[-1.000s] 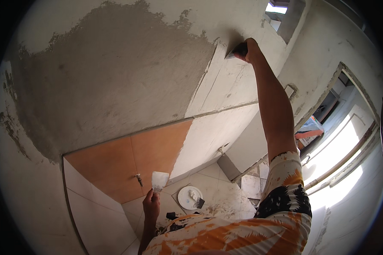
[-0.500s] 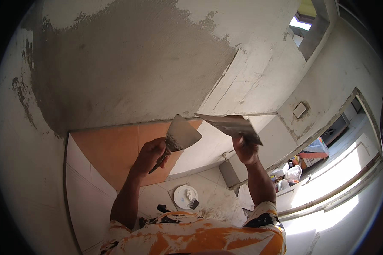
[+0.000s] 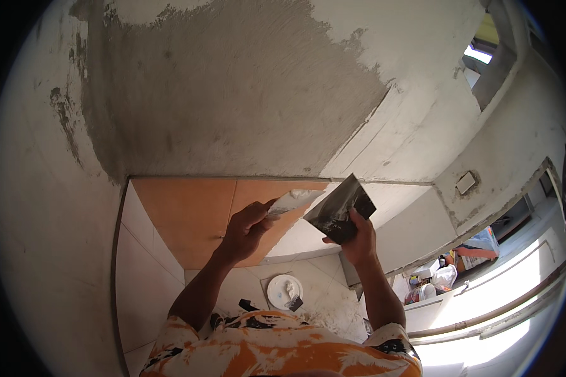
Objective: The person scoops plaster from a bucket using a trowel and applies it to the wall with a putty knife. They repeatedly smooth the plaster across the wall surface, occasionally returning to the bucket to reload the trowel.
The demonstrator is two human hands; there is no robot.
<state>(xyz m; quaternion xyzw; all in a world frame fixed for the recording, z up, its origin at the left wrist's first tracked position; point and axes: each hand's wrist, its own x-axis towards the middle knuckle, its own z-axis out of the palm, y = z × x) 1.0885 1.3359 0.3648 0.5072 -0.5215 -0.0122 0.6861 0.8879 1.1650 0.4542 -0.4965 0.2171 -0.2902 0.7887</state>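
Observation:
My left hand (image 3: 242, 229) grips a putty knife (image 3: 294, 201) with pale paste on its light blade. Just right of it, my right hand (image 3: 358, 239) holds a wide dark metal scraper (image 3: 339, 207) smeared with paste, its blade tilted. The two blades are close together in front of orange wall tiles (image 3: 188, 213). Above them, a rough grey coat (image 3: 220, 88) covers much of the white wall (image 3: 409, 125). Below, on the tiled floor (image 3: 324, 283), a white round lid or dish (image 3: 278, 284) holds white paste and a small dark tool (image 3: 295, 303).
A white-tiled wall (image 3: 141, 270) runs down the left side. At the right are a window opening (image 3: 484, 47), a small white plate (image 3: 466, 182) in a wall patch, and a lower opening with bags and buckets (image 3: 446, 276) beyond a ledge in sunlight.
My right hand came down from high on the wall with its scraper to beside my left hand. My left hand rose with the putty knife, whose blade now lies more sideways.

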